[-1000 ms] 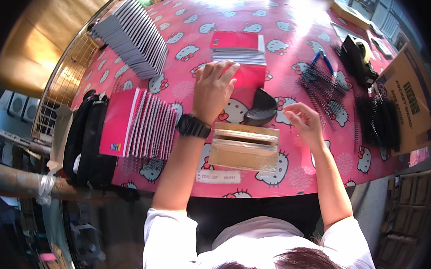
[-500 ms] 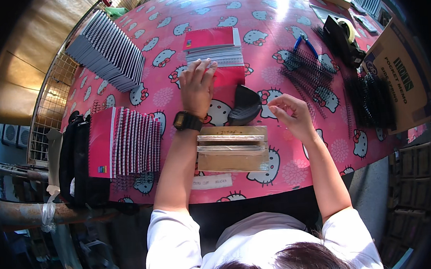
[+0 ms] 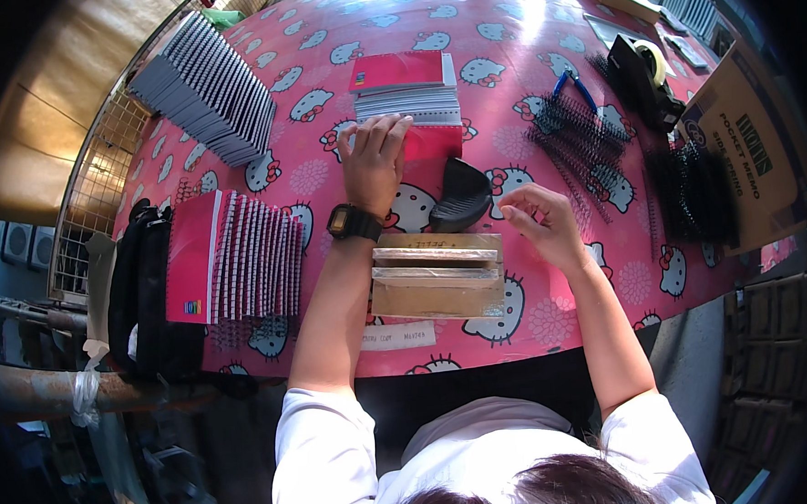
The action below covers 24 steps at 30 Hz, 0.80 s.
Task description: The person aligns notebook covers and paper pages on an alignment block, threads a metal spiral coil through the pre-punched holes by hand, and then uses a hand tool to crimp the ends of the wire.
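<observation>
My left hand (image 3: pixel 376 162), with a black watch on the wrist, lies with its fingers flat at the left edge of a pink-covered notebook (image 3: pixel 432 142). Just beyond its fingertips is a stack of white page blocks (image 3: pixel 409 106) topped by a pink cover. My right hand (image 3: pixel 546 226) hovers over the table, fingers curled and thumb near the index finger; whether something small is between them is hidden. A black, curved, ridged thing (image 3: pixel 460 194) sits between my hands. Nearer me is a tan block (image 3: pixel 438 300) with two raised crosswise strips.
Spiral-bound pink notebooks (image 3: pixel 253 255) stand at left beside a black bag (image 3: pixel 137 298); a taller notebook stack (image 3: pixel 208 93) is behind. At right lie black spiral coils (image 3: pixel 575 138), blue-handled pliers (image 3: pixel 576 88), a tape dispenser (image 3: pixel 645 80) and a cardboard box (image 3: pixel 736 148).
My right hand has shifted slightly left and down, its thumb and index finger closer together. My left hand stays by the pink notebook; the view has tilted a little.
</observation>
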Tool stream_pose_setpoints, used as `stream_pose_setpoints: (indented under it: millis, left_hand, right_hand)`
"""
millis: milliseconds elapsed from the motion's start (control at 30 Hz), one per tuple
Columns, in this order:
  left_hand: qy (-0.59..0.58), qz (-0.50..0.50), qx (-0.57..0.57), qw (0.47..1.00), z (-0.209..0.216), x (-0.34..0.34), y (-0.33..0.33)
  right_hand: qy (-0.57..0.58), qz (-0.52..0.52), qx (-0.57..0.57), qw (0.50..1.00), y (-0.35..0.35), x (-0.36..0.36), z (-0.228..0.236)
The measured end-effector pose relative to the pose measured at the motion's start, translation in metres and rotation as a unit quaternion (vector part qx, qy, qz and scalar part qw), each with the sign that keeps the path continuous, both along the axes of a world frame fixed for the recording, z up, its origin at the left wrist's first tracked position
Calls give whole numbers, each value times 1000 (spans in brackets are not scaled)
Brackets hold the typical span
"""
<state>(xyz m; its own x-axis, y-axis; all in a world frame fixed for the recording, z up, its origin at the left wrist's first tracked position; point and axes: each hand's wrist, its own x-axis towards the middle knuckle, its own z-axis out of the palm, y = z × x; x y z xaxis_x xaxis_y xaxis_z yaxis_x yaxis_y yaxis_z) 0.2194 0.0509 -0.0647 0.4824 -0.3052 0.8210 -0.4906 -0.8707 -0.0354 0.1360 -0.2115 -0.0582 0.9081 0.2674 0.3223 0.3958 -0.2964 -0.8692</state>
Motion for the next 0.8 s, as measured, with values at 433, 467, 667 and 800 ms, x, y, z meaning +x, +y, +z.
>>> stream_pose_setpoints:
  millis: [433,467,667,800]
  left_hand:
    - [-13,-26,-6,1000,-1,2,2]
    - [-16,-26,-5,1000,-1,2,2]
    - [-10,-18,-10,1000,1,1,-2]
    - [-11,-31,-13,999,3,-2,-1]
  right_hand:
    - [-12,-4,5,1000,2,0,0]
    - [-16,-4,-1,1000,2,0,0]
    - [-20,-1,-7,1000,4,-1,0]
    - [-13,1,-2,1000,4,-2,1]
